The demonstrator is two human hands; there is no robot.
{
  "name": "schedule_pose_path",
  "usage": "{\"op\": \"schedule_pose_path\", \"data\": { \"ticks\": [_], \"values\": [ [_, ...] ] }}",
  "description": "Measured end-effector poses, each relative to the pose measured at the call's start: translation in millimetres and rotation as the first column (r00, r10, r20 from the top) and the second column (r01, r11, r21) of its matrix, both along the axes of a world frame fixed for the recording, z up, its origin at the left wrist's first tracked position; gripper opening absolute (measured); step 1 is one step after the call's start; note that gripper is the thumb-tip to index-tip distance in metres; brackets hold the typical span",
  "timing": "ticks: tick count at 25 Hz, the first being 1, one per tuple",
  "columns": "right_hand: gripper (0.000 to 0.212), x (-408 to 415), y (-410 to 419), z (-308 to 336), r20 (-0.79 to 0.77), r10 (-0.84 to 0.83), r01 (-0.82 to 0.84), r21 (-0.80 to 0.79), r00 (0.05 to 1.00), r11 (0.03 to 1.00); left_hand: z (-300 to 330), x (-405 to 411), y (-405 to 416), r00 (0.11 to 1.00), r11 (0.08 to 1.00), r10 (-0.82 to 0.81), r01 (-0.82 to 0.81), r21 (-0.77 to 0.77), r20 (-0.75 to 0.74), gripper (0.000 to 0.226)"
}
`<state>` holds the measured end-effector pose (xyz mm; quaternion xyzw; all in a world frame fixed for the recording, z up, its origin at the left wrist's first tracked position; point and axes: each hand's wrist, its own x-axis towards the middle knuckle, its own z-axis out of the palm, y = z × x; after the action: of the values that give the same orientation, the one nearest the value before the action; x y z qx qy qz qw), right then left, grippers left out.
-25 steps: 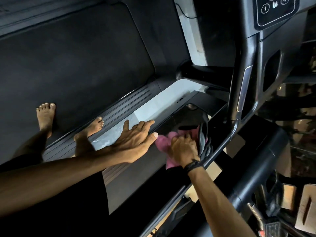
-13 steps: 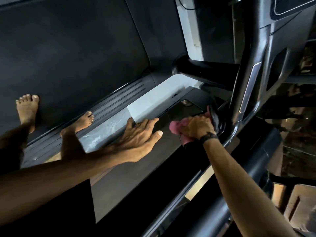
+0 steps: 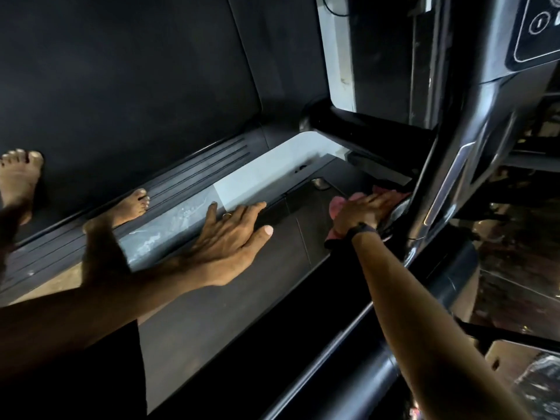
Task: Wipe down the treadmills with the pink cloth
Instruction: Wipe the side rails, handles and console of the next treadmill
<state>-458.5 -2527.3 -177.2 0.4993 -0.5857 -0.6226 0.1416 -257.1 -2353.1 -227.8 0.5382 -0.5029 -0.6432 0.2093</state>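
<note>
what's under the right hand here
The pink cloth, pressed under the right hand at the foot of the treadmill upright. Its edges show; its middle and the surface beneath are covered.

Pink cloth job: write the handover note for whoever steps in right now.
Right hand presses the pink cloth against the base of the treadmill upright, low by the side rail.
Left hand rests flat, fingers straight, on the pale rail edge, bracing.
Done: cannot tell which surfaces have been wiped.
Left: likely the upright, the control panel and the dark belt.
</note>
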Motion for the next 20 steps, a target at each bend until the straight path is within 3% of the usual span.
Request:
{"op": "schedule_pose_path", "data": {
  "ticks": [2, 4, 7, 8, 9, 11, 13, 15, 16, 17, 20],
  "values": [
    [0.051, 15.0, 39.8, 4.8, 0.194, -0.024, -0.008, 0.161, 0.981, 0.987, -0.7, 0.9, -1.8, 1.0, 1.0, 0.005, -0.005, 0.02, -0.006, 0.088],
    [0.065, 15.1, 62.6, 10.2, 0.264, 0.01, -0.078, 0.246, 0.964, 0.966, 4.9, -3.4, -4.3, 1.0, 1.0, -0.019, 0.019, 0.004, -0.016, 0.088],
    [0.062, -13.4, 15.1, -4.9, 0.133, -0.048, 0.055, -0.046, 0.99, 0.997, 8.3, -9.6, -6.5, 0.997, 0.996, -0.071, 0.071, -0.058, 0.001, 0.086],
    [0.061, -11.8, 5.4, -2.5, 0.049, -0.089, 0.093, -0.081, 0.995, 0.992, 6.8, -9.1, -6.0, 0.998, 0.996, -0.07, 0.07, -0.061, 0.004, 0.085],
    [0.057, -8.1, 9.6, -0.7, 0.068, -0.081, 0.087, -0.078, 0.994, 0.993, 5.1, -7.2, -5.5, 0.998, 0.997, -0.059, 0.059, -0.056, 0.007, 0.086],
    [0.046, 19.1, 49.6, 12.3, 0.158, -0.052, 0.051, 0.012, 0.986, 0.999, 5.1, -3.3, -5.0, 0.998, 0.998, -0.055, 0.055, -0.041, 0.014, 0.087],
    [0.044, 36.3, 101.6, 37.0, 0.365, -0.196, 0.154, 0.142, 0.91, 0.978, 8.8, -1.7, -5.2, 0.997, 0.996, -0.074, 0.075, -0.037, 0.023, 0.089],
    [0.047, 41.3, 126.2, 63.5, 0.353, -0.254, 0.156, 0.283, 0.9, 0.946, 13.0, -0.8, -5.5, 0.998, 0.997, -0.063, 0.064, -0.043, 0.021, 0.09],
    [0.05, 40.7, 120.2, 69.2, 0.343, -0.17, 0.066, 0.295, 0.924, 0.953, 14.8, -0.4, -4.7, 0.998, 0.997, -0.058, 0.059, -0.044, 0.015, 0.09],
    [0.049, 39.1, 111.3, 75.1, 0.426, -0.012, -0.098, 0.236, 0.905, 0.967, 16.8, -0.3, -2.8, 0.998, 0.997, -0.064, 0.065, -0.043, 0.011, 0.091],
    [0.044, 28.1, 79.2, 87.8, 0.464, 0.107, -0.13, 0.017, 0.879, 0.991, 22.7, 1.6, 11.8, 0.992, 0.991, -0.125, 0.125, -0.052, 0.015, 0.092]
  ]
}}
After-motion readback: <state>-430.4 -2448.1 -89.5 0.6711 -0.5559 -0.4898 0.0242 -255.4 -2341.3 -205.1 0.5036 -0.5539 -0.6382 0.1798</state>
